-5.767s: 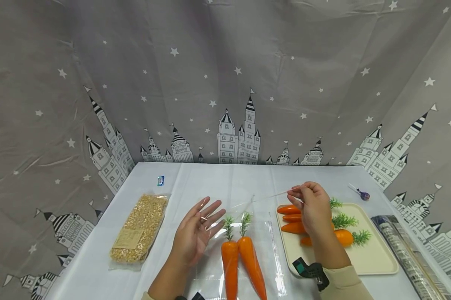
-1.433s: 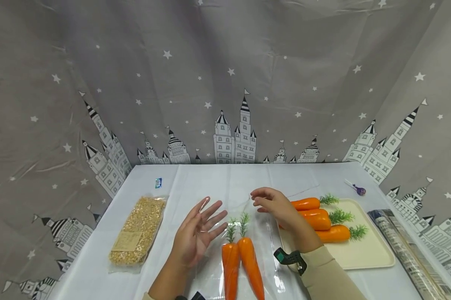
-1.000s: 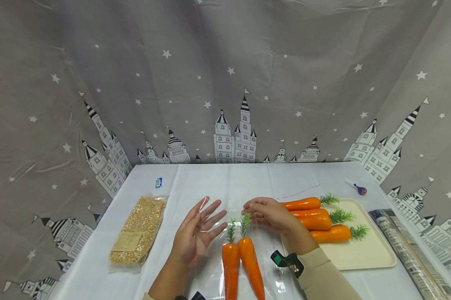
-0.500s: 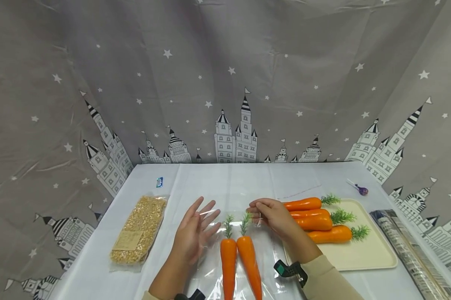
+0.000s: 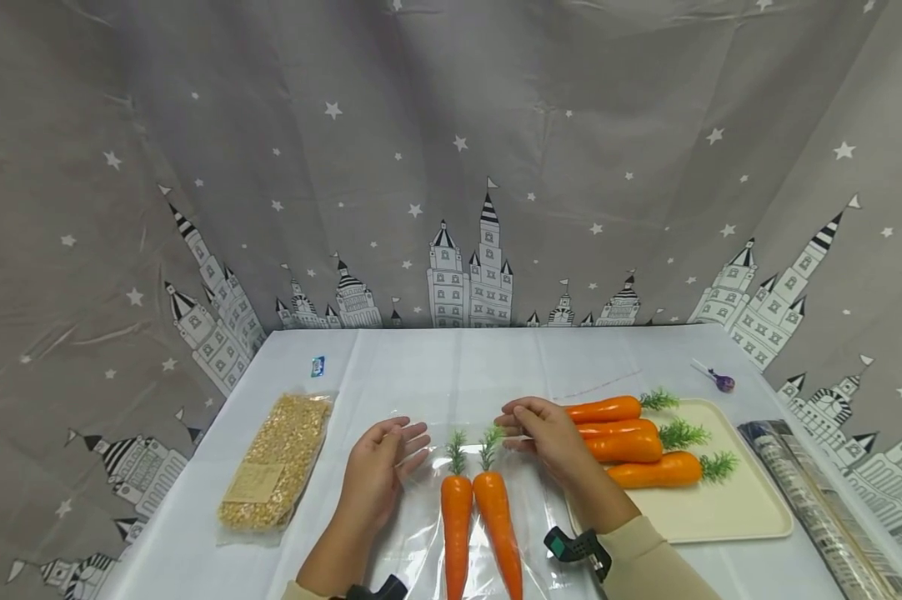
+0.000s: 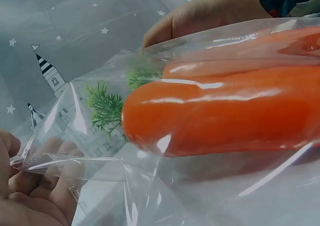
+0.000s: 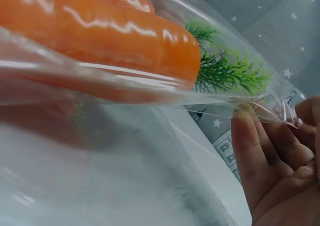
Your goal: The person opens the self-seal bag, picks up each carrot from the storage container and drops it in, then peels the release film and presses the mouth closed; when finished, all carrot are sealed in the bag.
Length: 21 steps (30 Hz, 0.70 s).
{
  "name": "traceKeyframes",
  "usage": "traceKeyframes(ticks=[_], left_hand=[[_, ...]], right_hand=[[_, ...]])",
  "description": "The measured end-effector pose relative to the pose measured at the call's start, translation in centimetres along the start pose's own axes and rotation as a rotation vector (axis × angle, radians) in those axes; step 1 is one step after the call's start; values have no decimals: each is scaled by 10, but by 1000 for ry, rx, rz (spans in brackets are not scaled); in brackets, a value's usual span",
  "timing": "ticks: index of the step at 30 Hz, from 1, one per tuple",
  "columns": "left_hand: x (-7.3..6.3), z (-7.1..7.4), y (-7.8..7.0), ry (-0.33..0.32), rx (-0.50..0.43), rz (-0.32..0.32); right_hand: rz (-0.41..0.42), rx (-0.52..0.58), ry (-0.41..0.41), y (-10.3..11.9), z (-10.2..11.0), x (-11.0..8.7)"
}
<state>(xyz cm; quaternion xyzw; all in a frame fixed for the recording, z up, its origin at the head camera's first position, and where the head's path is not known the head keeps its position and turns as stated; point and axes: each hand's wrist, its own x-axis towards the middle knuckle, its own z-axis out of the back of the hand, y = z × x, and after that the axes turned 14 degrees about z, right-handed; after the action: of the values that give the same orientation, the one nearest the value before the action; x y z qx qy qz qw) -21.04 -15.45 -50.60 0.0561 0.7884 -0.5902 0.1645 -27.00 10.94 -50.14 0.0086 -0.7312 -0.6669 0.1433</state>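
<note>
Bag [image 5: 421,533]: lower centre of the frame; apparently limp, slippery.
Carrots [image 5: 457,525]: two, inside the bag; probably light, stiff.
Left hand [image 5: 376,467]: pinches the bag's edge.
Right hand [image 5: 552,432]: pinches its opposite edge.
Best hold: both upper corners.

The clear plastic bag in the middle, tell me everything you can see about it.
The bag looks like thin, glossy, see-through plastic, creased and streaked with reflections. Two orange carrots lie inside, green leafy tops toward its far end. It spreads over the white table, the left hand pinching one side of that end and the right hand the other. Its near end runs out of the head view. Whether it is sealed, I can't tell.
</note>
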Motion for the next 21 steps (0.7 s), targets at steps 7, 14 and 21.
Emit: traceKeyframes(ticks=[7, 14, 21], left_hand=[[2, 3, 3, -69, 48, -26], [3, 3, 1, -124, 39, -36], [5, 5, 0, -87, 33, -41]], right_hand=[[20, -40, -13, -2, -1, -1], [24, -80, -80, -3, -2, 0], [18, -59, -105, -6, -1, 1]])
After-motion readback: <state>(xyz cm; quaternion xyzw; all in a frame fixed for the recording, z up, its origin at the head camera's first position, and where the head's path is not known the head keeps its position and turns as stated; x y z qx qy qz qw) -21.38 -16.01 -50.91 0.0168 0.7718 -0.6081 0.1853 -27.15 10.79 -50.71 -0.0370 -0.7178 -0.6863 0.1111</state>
